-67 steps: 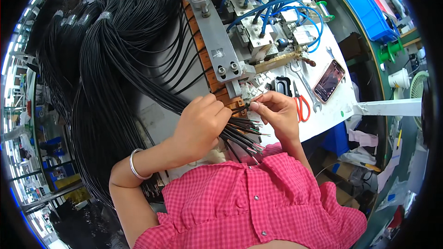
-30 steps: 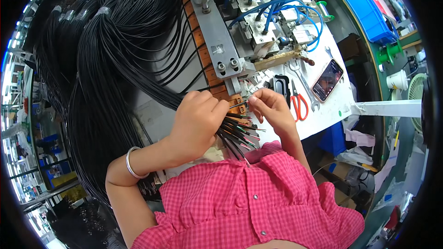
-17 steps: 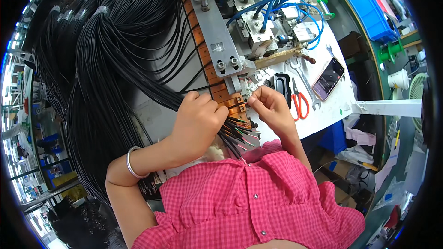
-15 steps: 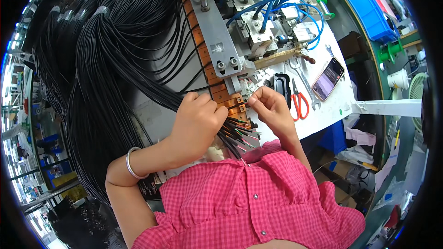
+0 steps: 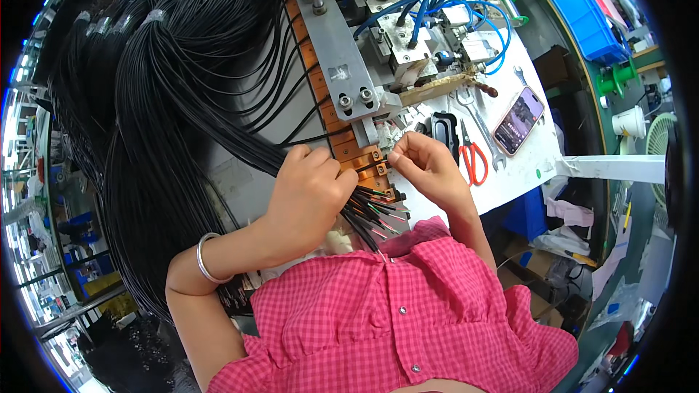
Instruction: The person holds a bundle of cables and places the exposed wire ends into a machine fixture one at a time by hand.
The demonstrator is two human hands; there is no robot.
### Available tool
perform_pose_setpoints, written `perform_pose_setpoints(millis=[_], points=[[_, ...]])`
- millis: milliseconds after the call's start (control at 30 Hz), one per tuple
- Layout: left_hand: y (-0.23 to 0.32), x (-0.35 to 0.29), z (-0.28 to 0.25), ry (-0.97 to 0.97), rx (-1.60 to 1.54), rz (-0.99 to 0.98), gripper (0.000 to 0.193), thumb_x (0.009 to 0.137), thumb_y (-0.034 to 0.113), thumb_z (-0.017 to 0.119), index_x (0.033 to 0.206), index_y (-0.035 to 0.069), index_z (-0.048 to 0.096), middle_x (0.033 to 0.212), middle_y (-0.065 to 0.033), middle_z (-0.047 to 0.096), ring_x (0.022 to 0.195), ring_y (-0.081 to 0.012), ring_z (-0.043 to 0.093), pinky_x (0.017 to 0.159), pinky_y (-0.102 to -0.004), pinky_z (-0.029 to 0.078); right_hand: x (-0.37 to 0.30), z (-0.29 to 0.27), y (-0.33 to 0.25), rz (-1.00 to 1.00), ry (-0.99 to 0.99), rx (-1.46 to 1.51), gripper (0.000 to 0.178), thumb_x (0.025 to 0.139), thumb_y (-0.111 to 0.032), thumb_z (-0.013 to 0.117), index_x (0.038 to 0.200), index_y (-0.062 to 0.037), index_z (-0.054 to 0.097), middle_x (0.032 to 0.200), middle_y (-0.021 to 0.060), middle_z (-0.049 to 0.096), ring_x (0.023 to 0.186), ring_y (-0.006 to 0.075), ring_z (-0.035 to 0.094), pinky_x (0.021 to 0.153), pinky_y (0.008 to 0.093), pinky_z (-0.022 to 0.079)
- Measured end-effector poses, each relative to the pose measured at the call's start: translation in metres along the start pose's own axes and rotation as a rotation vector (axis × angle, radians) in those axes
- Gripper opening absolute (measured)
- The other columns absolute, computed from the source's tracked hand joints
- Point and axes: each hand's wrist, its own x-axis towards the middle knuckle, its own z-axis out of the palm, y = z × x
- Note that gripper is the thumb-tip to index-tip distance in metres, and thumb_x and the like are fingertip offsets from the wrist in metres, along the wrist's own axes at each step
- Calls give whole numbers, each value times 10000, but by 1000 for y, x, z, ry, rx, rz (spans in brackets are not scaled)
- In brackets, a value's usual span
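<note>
My left hand (image 5: 309, 191) is closed around a bundle of black cables. Their stripped ends (image 5: 373, 211), showing pink, green and white inner wires, stick out below the fist. Thumb and forefinger of my right hand (image 5: 437, 175) pinch together at the right edge of a copper-coloured slotted block (image 5: 371, 169), on what looks like the end of one black cable lying across it. The fingers partly hide that end. Just beyond the hands, a grey metal press arm (image 5: 338, 65) stands over the long copper-coloured rail (image 5: 314, 76), which single cables cross.
A large mass of black cables (image 5: 156, 138) hangs at the left. Blue air hoses (image 5: 429, 0) run over metal valve blocks at the back. Right of my right hand lie red-handled scissors (image 5: 475, 164), a wrench (image 5: 480, 127) and a phone (image 5: 519, 121). A blue bin (image 5: 575, 11) stands far right.
Both hands keep nearly the same place and grip. The right hand's fingertips have shifted very slightly left and up, and the whole view has moved a little.
</note>
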Motion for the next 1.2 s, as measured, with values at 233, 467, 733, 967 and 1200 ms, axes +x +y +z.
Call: perform_pose_setpoints(millis=[233,467,733,967,1200], points=[[-3,-1,4,3,27,24,255,525,4,616,766,55,551,705,-61,498,752,-255,501,696,-362,373,0,-1,-9,123,7,-83,115,900,-105,588,838,-18,545,685,-69,502,604,-6,424,514,167,318],[-4,2,-10,27,30,-39,252,555,0,611,795,46,549,714,-77,508,734,-266,519,660,-369,383,-13,4,-10,13,251,28,65,877,-59,605,907,-2,593,711,-47,547,600,5,451,521,167,337],[-2,3,-11,22,-50,-29,299,579,12,620,874,39,582,735,-86,525,711,-265,529,641,-369,379,-14,15,-27,-62,43,242,170,810,46,635,977,15,645,758,5,618,626,27,538,532,162,394],[0,6,-12,77,-73,-24,292,592,12,627,882,34,596,735,-89,528,730,-271,526,643,-368,379,-12,13,-21,-59,115,306,82,810,15,658,891,26,653,746,27,643,565,33,534,468,164,393],[1,6,-12,128,-89,20,238,596,9,633,830,34,599,744,-93,536,748,-281,517,656,-372,392,-11,12,-19,-33,126,406,73,821,-21,665,881,19,653,714,24,633,525,43,526,447,180,397]])
